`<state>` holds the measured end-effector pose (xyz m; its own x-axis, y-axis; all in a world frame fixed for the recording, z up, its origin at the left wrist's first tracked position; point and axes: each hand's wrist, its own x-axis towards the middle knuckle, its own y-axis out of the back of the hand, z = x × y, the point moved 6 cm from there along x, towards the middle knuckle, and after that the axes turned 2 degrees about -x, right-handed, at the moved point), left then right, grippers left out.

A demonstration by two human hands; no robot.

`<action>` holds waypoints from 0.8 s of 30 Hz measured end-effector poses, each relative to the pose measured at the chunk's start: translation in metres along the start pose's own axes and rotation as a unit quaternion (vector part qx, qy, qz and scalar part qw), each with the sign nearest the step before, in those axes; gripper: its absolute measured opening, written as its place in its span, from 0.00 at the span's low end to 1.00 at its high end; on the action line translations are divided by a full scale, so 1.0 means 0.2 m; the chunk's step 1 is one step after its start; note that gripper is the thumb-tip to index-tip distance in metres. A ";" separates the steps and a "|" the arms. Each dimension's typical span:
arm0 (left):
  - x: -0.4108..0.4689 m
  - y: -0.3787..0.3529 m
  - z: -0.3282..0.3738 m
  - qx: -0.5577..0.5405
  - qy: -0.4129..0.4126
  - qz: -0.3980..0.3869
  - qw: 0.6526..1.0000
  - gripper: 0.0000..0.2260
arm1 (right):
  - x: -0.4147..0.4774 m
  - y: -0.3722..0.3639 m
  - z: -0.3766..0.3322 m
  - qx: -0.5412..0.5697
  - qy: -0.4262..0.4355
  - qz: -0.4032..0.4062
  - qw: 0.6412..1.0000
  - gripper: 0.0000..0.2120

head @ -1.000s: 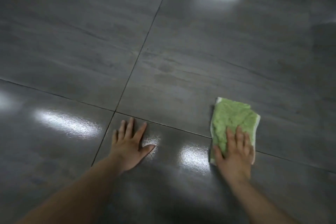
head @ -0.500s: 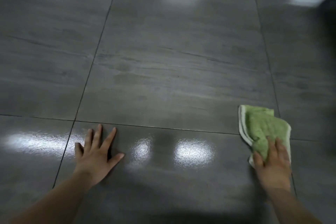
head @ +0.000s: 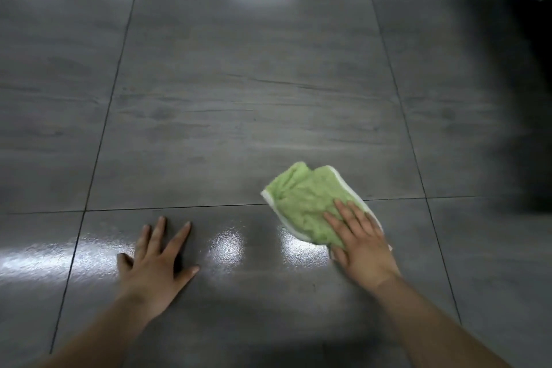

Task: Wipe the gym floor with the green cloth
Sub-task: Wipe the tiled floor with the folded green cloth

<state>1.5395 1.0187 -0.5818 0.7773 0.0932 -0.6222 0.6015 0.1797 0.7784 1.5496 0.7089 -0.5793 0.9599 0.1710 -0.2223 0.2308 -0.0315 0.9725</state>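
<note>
2 hands lie flat on the glossy dark-grey tiled gym floor (head: 239, 84), left hand (head: 155, 263) spread and bracing, right hand (head: 361, 245) pressing straight-fingered on the crumpled green white-edged cloth (head: 304, 200) over a grout line (head: 179, 207); wiping seems midway, with the far tiles apparently undone.

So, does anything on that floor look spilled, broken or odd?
Nothing stands out. The grey floor looks whole, with only glare patches near the hands. The green cloth is rumpled under the right hand; the left hand lies flat on a tile. A dark shape top right is too blurred to name.
</note>
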 end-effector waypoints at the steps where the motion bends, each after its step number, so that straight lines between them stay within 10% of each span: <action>1: 0.00 0.00 0.00 0.007 -0.001 -0.003 1.000 0.33 | -0.05 0.01 0.11 0.015 -0.050 -0.017 0.998 0.27; 6: -0.01 0.02 0.01 -0.004 0.005 0.024 1.000 0.32 | -0.27 0.07 0.37 0.077 -0.297 -0.035 0.951 0.48; 14: 0.01 0.10 -0.03 -0.075 0.011 0.062 0.995 0.31 | 0.00 0.03 0.12 0.037 -0.265 -0.141 0.953 0.36; 24: -0.03 0.19 -0.42 -0.196 0.144 0.154 0.958 0.30 | 0.16 -0.07 -0.71 -0.015 0.136 -0.035 0.990 0.28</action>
<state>1.5423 1.1072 -0.5550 0.7901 0.4565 -0.4090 0.1920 0.4495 0.8724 1.5539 0.8557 -0.5909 0.8621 0.4305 -0.2672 0.2871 0.0196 0.9577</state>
